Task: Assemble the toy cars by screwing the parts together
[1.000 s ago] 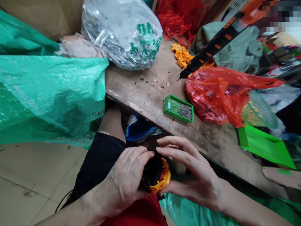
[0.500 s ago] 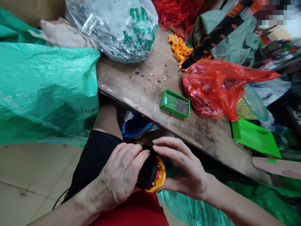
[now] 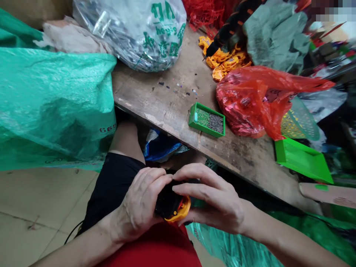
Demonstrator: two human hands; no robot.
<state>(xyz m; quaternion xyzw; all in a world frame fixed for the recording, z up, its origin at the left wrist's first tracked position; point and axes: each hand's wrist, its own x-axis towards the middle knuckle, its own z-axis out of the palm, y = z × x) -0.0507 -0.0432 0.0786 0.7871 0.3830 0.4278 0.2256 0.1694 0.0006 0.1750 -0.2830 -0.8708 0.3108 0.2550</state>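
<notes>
Low in front of my body, I hold a black and orange plastic part [image 3: 166, 205] with some red inside its orange end. My left hand [image 3: 144, 198] is wrapped around its left side, fingers closed. From the right, my right hand [image 3: 210, 198] is curved over it, fingertips on the black top and the thumb at the orange end [image 3: 182, 212]. The hands cover much of the part, so its full shape is hidden.
On the bench [image 3: 172, 105] stands a green tray [image 3: 207, 120] of small screws. Behind it lie orange plastic pieces [image 3: 232, 61], a black electric screwdriver [image 3: 225, 35] above them, and a red bag [image 3: 250, 104]. A clear bag [image 3: 136, 33], green sack [image 3: 55, 107] and green bin [image 3: 303, 159] surround.
My right hand has moved left and closed onto the plastic part, which has shifted slightly left. The electric screwdriver has swung up and left, uncovering more orange pieces.
</notes>
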